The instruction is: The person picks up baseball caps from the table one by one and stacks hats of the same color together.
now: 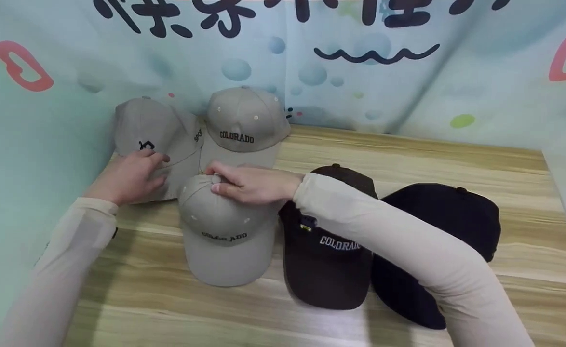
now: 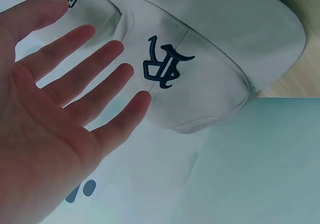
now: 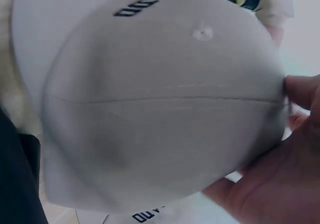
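My right hand pinches the crown of a light grey baseball cap marked COLORADO, its brim toward me. In the right wrist view, that cap fills most of the picture, with my thumb and fingers at its top. My left hand is over a second grey cap with a dark letter emblem, at the back left. The left wrist view has this hand with fingers spread, holding nothing, beside the emblem cap. Behind the held cap sits another grey COLORADO cap.
To the right, a dark brown COLORADO cap and a navy cap lie side by side, partly covered by my right sleeve. A printed light-blue cloth hangs behind the wood-grain table.
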{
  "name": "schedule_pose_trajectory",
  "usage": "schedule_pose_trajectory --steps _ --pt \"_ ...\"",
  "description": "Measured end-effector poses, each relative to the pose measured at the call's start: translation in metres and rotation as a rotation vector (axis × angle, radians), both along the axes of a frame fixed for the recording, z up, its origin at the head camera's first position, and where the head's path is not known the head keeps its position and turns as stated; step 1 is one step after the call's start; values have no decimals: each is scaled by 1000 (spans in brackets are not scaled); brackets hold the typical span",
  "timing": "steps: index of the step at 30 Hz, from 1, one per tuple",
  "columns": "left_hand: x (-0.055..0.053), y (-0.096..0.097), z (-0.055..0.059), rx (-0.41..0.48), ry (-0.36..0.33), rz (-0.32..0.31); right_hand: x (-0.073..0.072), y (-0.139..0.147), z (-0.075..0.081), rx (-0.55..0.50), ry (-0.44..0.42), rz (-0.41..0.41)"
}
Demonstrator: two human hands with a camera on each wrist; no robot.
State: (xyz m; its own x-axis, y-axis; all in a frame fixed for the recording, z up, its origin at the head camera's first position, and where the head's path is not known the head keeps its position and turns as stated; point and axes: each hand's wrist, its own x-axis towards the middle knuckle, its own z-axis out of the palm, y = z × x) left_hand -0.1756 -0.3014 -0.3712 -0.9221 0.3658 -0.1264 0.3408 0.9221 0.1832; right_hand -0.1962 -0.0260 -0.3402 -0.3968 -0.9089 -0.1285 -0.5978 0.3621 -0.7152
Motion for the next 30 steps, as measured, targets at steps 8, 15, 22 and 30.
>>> schedule_pose_trajectory --steps 8,15,22,30 --pt "-3 9 6 -45 3 -5 -14 -14 -8 26 52 -60" --pt "-4 14 6 -24 -2 -31 -22 -15 -12 87 94 -77" --pt "-8 21 5 -29 -20 -37 -26 3 -8 286 99 -90" --pt "-21 35 7 -34 -16 -73 -23 23 -1 424 58 -94"
